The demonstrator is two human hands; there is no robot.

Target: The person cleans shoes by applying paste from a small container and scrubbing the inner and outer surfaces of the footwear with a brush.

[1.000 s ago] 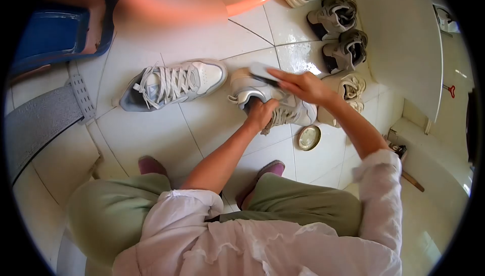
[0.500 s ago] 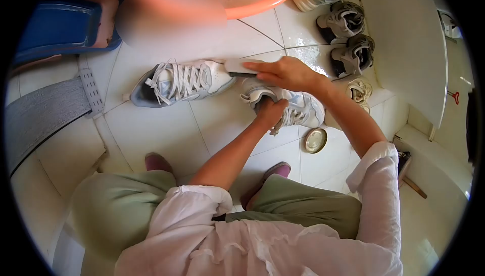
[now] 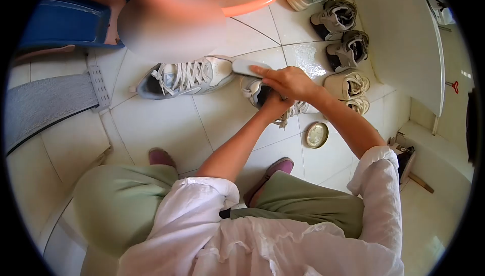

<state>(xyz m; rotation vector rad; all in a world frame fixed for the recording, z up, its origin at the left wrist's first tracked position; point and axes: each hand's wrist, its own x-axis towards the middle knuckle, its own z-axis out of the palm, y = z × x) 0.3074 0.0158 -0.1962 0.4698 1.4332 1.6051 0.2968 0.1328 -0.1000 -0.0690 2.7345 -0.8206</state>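
Note:
In the head view my right hand (image 3: 293, 83) is closed around a pale-backed scrubbing brush (image 3: 247, 67), its fingers lying along the top. The brush is above the heel end of a white and grey sneaker (image 3: 249, 88); I cannot tell whether the bristles touch it. My left hand (image 3: 278, 105) grips this sneaker at its opening and tongue, partly under my right hand. Both hands hide much of the shoe's middle. A second white and grey laced sneaker (image 3: 189, 78) lies to the left, its toe near the brush.
An orange basin (image 3: 257, 9) with cloudy water stands at the top, beside a blue tub (image 3: 65, 23). Several shoes (image 3: 347, 51) line the right side near a white panel (image 3: 399, 38). A small round metal dish (image 3: 317, 135) sits on the tiles, which are wet in places.
My right hand has come down with the brush, closer to my left hand, and now covers more of the held sneaker. The whole view has shifted slightly.

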